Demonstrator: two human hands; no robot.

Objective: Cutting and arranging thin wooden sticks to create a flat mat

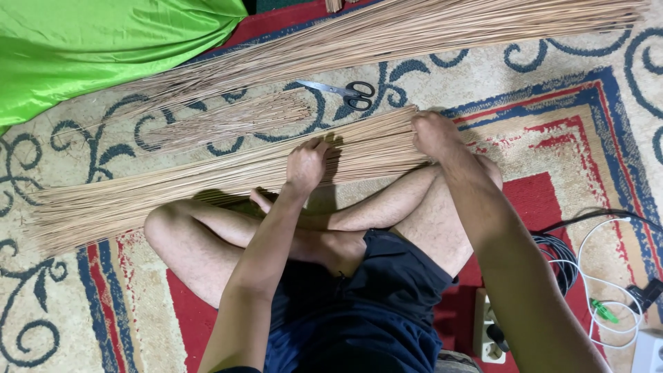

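Seated cross-legged, left hand (306,164) is pressing flat, steadying a stick bundle (207,181) while right hand (434,132) is gripping its end

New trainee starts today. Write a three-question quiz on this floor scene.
1. True or false: the scissors lie between two lots of sticks.
2. Which hand grips the thick end of the near bundle: A) left B) right?
3. What green thing lies at the top left?

Key:
1. True.
2. B; the right hand grips it, and the left hand presses on it mid-length.
3. A green cloth.
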